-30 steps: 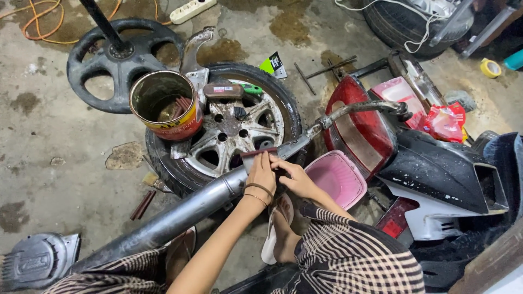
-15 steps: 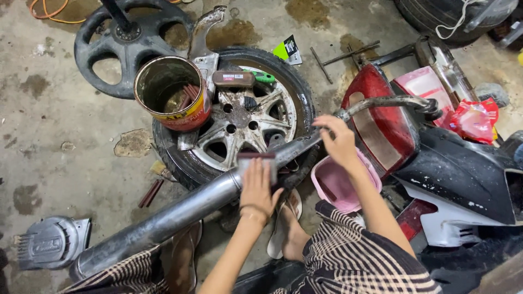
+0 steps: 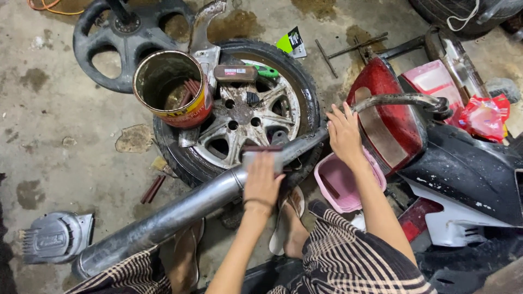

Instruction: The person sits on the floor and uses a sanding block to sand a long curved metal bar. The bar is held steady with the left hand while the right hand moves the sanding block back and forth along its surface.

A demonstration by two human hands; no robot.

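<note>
Stained concrete floor lies under a long exhaust pipe (image 3: 180, 209) propped on a wheel (image 3: 239, 117), pressed by the left hand (image 3: 263, 182) with a flat pad (image 3: 262, 159) and gripped by the right hand (image 3: 344, 133) at its neck; a slipped hold could probably roll it against the can (image 3: 171, 90).

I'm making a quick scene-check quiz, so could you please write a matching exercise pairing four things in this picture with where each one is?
Things:
1. Open tin can
2. Left hand
3. Right hand
4. Pink tub

Places:
A. on the floor under the right forearm
B. on the exhaust pipe, holding a small flat pad
C. standing on the tyre
D. where the pipe narrows, beside the red tail light

Pairs: 1-C, 2-B, 3-D, 4-A
</note>
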